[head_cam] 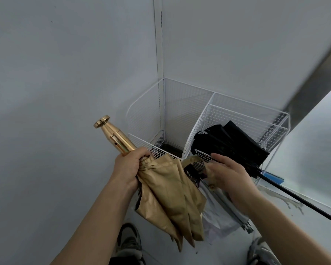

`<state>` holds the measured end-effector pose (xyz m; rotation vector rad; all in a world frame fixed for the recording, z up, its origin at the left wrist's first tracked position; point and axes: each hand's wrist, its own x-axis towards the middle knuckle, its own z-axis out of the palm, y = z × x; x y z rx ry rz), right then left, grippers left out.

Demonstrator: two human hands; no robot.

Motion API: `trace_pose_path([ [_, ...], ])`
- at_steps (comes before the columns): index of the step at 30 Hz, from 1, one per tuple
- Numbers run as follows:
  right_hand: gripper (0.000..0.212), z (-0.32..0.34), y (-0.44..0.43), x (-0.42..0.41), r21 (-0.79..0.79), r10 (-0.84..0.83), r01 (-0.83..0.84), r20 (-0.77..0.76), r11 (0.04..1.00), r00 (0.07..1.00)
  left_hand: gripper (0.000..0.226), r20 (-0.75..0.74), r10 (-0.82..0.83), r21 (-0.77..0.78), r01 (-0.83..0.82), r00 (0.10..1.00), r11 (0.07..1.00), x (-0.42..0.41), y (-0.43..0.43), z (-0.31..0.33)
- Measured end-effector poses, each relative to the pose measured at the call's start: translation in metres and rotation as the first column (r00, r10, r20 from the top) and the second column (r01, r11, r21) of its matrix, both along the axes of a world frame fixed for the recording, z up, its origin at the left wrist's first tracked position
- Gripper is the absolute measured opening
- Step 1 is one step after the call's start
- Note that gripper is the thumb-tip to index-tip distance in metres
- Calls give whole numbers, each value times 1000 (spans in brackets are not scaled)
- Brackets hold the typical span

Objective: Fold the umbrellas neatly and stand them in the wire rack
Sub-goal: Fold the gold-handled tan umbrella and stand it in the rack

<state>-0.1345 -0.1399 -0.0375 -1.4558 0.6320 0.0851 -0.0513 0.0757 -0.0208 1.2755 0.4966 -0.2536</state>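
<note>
left hand [129,169]: your fingers are curled tight round the gold umbrella's neck, just under the handle [114,137]
gold umbrella [170,197]: closed, canopy loose and unwrapped, hanging down-right with the handle up-left, outside the rack at its front edge
wire rack [180,104]: white, two compartments, in the wall corner
right hand [229,175]: blurred, at the gold strap [191,159] by the rack's front edge; can't tell if you pinch it
black umbrella [237,144]: folded, tilted in the right compartment
</note>
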Motion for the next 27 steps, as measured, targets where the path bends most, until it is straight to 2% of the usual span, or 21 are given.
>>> trace_pose_path([
  [2, 45, -4, 5, -3, -368, 62, -52, 15, 928, 998, 14, 9, -7, -8, 7, 1000, 1000, 1, 3, -1],
  [3, 41, -5, 7, -5, -478, 75, -36, 62, 878, 995, 16, 20, -13, -15, 14, 1000, 1000, 1, 4, 0],
  [4, 32, -5, 10, -7, -521, 89, -11, 125, 853, 988, 15, 32, -26, -23, 26, 999, 999, 1, 4, 1],
  [6, 13, -3, 15, -10, -482, 155, -54, 172, 874, 973, 4, 66, -73, -51, 76, 995, 996, -1, 3, 4],
  [7, 11, 0, 19, -11, -418, 214, -142, 131, 897, 968, 4, 97, -102, -72, 110, 990, 991, -2, 3, 6],
  [9, 27, 3, 26, -12, -222, 340, -332, -3, 917, 940, 12, 169, -169, -120, 190, 971, 974, -4, 2, 6],
  [10, 37, 2, 28, -12, -119, 372, -375, -47, 919, 927, 13, 204, -206, -129, 235, 957, 964, -5, 3, 8],
  [12, 44, -2, 27, -10, 27, 377, -376, -62, 926, 924, 13, 257, -291, -130, 331, 922, 934, -9, 1, 10],
  [15, 36, -4, 23, -7, 245, 318, -306, -10, 920, 948, 12, 300, -363, -118, 412, 882, 904, -10, 1, 9],
  [17, 28, -4, 21, -6, 330, 257, -251, 26, 910, 966, 12, 304, -388, -98, 434, 870, 896, -11, 1, 8],
  [19, 21, -2, 21, -6, 329, 190, -200, 60, 923, 980, 12, 297, -409, -62, 445, 863, 893, -11, 0, 9],
  [23, 7, -5, 24, -5, 115, 46, -58, 107, 992, 993, 17, 264, -396, -150, 443, 880, 884, -12, -3, 6],
  [25, 5, -7, 27, -6, -6, 38, -38, 91, 999, 995, 20, 231, -384, -185, 428, 894, 885, -12, -9, 4],
  [27, 5, -10, 30, -7, -118, 101, -95, 46, 988, 994, 19, 174, -342, -188, 372, 923, 909, -13, -14, 1],
])
